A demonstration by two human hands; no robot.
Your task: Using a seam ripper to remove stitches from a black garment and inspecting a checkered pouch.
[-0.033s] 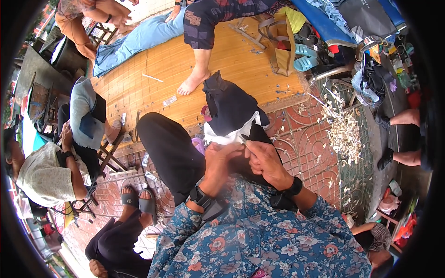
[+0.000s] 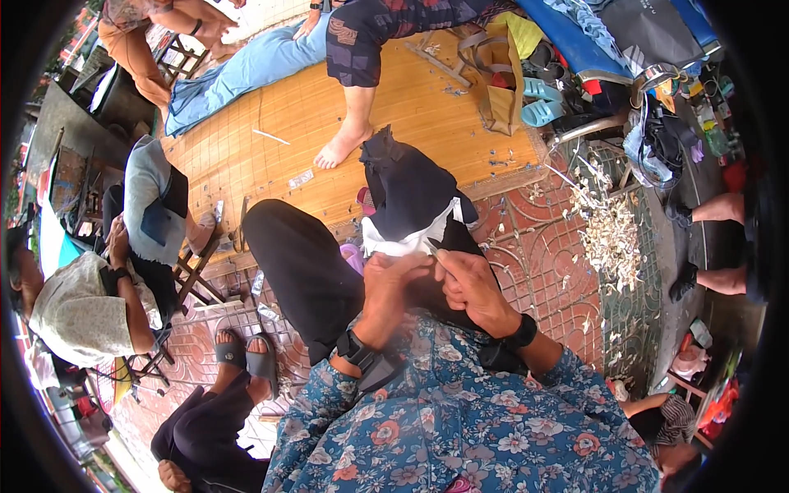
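My left grip (image 2: pixel 388 289) leaned inward, thumb and fingers stretched toward the right one; I couldn't tell whether it was clamped on anything. Just beyond, over my lap, lay a creased white cloth (image 2: pixel 401 245), bordered by dark cloth (image 2: pixel 412 191). A small dark pointed thing (image 2: pixel 435 243) poked out of my right grip (image 2: pixel 472 283), its curled fingers closed around it. Farther right, a dark grey bag (image 2: pixel 649 34) bore pale lettering.

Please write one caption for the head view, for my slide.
Left hand and right hand close together at a white cloth, pale scraps scattered on red tiles.
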